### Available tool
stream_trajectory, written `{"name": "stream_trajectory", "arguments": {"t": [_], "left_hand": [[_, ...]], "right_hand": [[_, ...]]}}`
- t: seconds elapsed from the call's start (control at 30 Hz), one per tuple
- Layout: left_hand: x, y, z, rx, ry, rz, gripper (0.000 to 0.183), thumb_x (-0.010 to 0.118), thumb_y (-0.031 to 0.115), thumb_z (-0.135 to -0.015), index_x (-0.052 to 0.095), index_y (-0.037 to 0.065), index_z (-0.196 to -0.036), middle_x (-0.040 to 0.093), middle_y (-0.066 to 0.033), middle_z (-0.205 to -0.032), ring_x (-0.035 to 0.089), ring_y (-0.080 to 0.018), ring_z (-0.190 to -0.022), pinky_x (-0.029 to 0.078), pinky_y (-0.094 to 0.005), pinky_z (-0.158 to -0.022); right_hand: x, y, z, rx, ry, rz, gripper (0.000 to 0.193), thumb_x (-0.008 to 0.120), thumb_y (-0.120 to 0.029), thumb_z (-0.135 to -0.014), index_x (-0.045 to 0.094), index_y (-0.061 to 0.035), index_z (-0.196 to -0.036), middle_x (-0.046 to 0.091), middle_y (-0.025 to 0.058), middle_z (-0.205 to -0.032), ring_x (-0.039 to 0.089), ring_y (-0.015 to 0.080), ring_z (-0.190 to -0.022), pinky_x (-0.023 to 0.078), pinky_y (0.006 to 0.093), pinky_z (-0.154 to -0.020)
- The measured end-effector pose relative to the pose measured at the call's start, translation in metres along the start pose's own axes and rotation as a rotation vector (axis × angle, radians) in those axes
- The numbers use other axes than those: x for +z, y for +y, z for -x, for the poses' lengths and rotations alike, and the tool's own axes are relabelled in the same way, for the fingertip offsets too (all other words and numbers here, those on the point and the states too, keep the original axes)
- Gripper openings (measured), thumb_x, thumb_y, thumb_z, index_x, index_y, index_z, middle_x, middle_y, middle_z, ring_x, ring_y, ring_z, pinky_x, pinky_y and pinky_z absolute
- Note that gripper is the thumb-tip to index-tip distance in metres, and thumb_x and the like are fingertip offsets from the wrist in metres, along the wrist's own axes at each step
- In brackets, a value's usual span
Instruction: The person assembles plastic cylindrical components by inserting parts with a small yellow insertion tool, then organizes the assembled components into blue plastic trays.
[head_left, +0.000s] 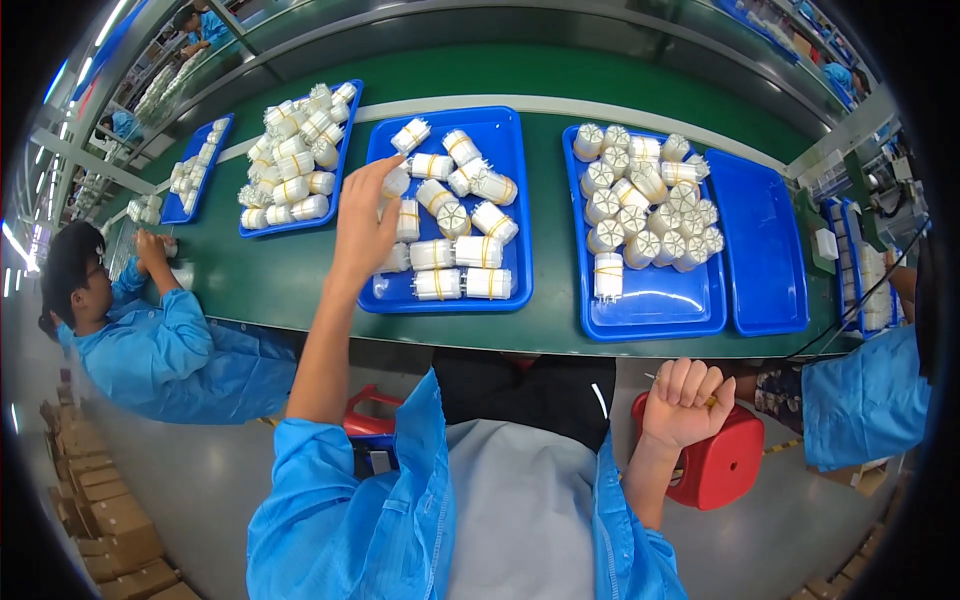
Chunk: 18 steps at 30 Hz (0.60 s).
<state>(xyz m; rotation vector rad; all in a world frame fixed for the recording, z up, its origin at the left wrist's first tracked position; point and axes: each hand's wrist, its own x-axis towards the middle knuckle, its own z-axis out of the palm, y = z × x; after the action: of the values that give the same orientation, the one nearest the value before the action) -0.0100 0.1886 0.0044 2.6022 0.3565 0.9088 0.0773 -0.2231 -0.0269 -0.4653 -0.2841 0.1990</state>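
My left hand reaches over the left edge of the middle blue tray, with thumb and fingers curled around a white cylindrical bundle. Beneath and beside it lie several more white bundles, such as one with a yellow band around it. Close to my body, below the table edge, my right hand is closed in a fist around a thin tool. Only a fine tip and a bit of yellow show; the rest of the tool is hidden by the fingers.
To the right stand a blue tray of upright white bundles and another blue tray. A heaped blue tray lies to the left. Co-workers in blue sit at both sides, one with hands at the table. A red stool stands below.
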Motion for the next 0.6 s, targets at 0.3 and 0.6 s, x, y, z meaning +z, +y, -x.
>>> {"name": "stream_trajectory", "arguments": {"t": [0.3, 0.6], "left_hand": [[0.013, -0.048, 0.001, 0.082, -0.266, -0.202, 0.04, 0.05, 0.02, -0.097, 0.056, 0.004, -0.133, 0.05, -0.0136, -0.144, 0.04, -0.0362, -0.137, 0.026, -0.0482, -0.115], [-0.006, -0.001, 0.015, -0.045, 0.044, 0.103, 0.048, 0.062, 0.016, -0.091, 0.052, 0.005, -0.137, 0.052, -0.018, -0.14, 0.045, -0.035, -0.131, 0.031, -0.0447, -0.111]], "right_hand": [[-0.018, -0.009, -0.06, -0.114, 0.172, 1.154, 0.027, 0.058, -0.013, -0.094, 0.05, -0.0048, -0.07, 0.039, -0.002, -0.057, 0.034, 0.0045, -0.053, 0.027, 0.0265, -0.048], [-0.018, 0.008, -0.126, -0.081, 0.057, 2.159, 0.045, 0.076, -0.029, -0.076, 0.062, -0.0141, -0.117, 0.061, 0.0079, -0.068, 0.063, 0.0287, -0.065, 0.048, 0.042, -0.061]]}}
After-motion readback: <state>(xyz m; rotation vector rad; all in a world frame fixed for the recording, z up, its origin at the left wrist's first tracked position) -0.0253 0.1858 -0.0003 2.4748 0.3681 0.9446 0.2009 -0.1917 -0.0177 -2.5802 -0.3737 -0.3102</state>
